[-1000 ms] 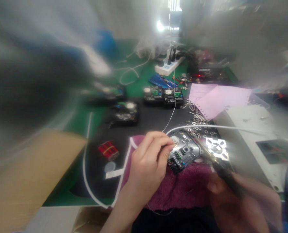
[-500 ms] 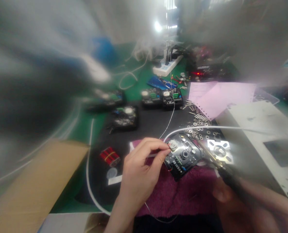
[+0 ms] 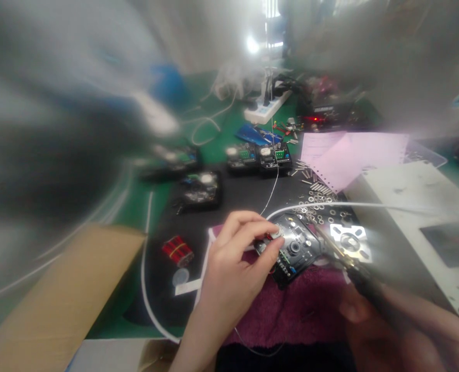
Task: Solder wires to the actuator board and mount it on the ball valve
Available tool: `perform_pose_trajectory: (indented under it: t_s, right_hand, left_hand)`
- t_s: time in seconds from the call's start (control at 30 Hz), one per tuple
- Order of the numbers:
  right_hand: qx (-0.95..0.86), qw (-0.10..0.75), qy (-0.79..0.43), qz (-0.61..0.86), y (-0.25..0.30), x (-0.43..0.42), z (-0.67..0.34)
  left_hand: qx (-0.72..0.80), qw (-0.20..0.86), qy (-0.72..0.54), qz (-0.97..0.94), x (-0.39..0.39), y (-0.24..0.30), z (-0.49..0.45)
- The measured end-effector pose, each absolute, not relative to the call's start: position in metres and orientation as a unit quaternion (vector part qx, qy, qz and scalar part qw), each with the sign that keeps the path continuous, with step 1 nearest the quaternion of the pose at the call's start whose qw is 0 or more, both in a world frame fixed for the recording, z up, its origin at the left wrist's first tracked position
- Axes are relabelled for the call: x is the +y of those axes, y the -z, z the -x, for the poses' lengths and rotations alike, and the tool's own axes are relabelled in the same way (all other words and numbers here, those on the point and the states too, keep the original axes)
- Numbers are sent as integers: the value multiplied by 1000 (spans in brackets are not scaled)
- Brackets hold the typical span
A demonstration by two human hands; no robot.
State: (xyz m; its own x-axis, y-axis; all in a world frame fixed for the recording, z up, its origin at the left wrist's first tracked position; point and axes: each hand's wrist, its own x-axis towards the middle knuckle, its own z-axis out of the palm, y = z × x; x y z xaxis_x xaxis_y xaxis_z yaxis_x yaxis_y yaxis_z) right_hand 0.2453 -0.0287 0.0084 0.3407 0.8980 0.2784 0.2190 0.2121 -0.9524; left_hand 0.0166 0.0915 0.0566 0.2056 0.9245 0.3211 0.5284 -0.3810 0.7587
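**Both hands at a small circuit board on a maroon cloth**

The left hand (image 3: 235,271) came in from below. Its thumb and forefinger were pressed narrowly together on a thin silvery wire (image 3: 274,181), and the fingertips (image 3: 272,238) touched the upper left edge of the black circuit board with a round part in its middle (image 3: 296,248). The wire ran from the far side of the table down to these fingers.

The board lay tilted on the maroon fuzzy cloth (image 3: 295,307), in front of the person, near the table edge.

The right hand (image 3: 392,325) was very blurred at the lower right. Its fingers were closed around the dark handle of a soldering tool with a metal tip (image 3: 343,256). The tip pointed to the right edge of the board; I cannot tell if it touched.

Just beside the board, on the right, lay a bright square metal plate (image 3: 349,240). Behind it, small metal washers and screws (image 3: 317,199) were scattered on the black mat (image 3: 240,194), and a white cable (image 3: 349,205) passed over them. A pink paper sheet (image 3: 353,152) lay further back, and a red bundle of small parts (image 3: 177,250) lay to the left, well apart from the hands.
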Motion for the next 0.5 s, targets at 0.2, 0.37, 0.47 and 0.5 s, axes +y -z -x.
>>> perform_pose_trajectory:
  t_s: [0.2,0.37,0.47,0.5]
  right_hand:
    - [-448,703,-207,512,-11,-22,-220]
    - [-492,667,-289,479,-5,-22,-236]
    - [-480,672,-296,479,0,-25,-244]
    - [-487,669,-286,484,0,-25,-243]
  left_hand:
    - [452,246,-370,-774,95,-56,-12]
    - [435,216,-343,-804,102,-56,-8]
    - [440,200,-337,-808,107,-58,-5]
    - [443,200,-337,-806,108,-58,-4]
